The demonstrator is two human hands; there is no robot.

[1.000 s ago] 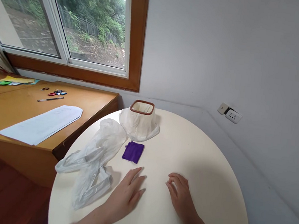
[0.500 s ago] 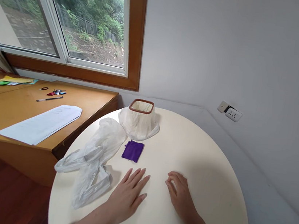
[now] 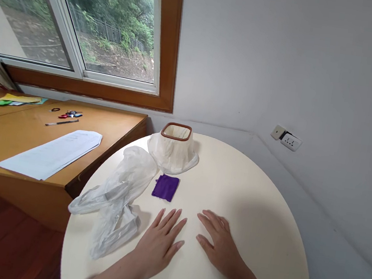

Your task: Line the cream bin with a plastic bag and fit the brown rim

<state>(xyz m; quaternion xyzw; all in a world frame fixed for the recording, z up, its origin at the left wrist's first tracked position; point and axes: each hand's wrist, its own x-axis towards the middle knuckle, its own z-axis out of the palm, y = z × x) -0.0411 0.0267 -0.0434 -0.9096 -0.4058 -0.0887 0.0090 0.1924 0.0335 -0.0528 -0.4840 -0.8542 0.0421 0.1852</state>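
On the round cream table (image 3: pixel 242 179), read as a clock with 12 farthest from you, your left hand (image 3: pixel 159 245) is at 8, palm down, fingers fanned, and your right hand (image 3: pixel 217 243) at 4, fingers loosely spread; both are empty. The folded purple cloth (image 3: pixel 165 187) lies at 10, the rumpled plastic bag (image 3: pixel 136 169) at 9. The brown-rimmed bin (image 3: pixel 174 154) at 11 already has its white liner draped outside; cloth and bag appear unhandled so far.

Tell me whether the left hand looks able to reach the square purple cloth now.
Probably yes: the left hand is open, the square purple cloth lies just ahead with nothing visible between, and the crumpled white plastic bag sits left of that path.
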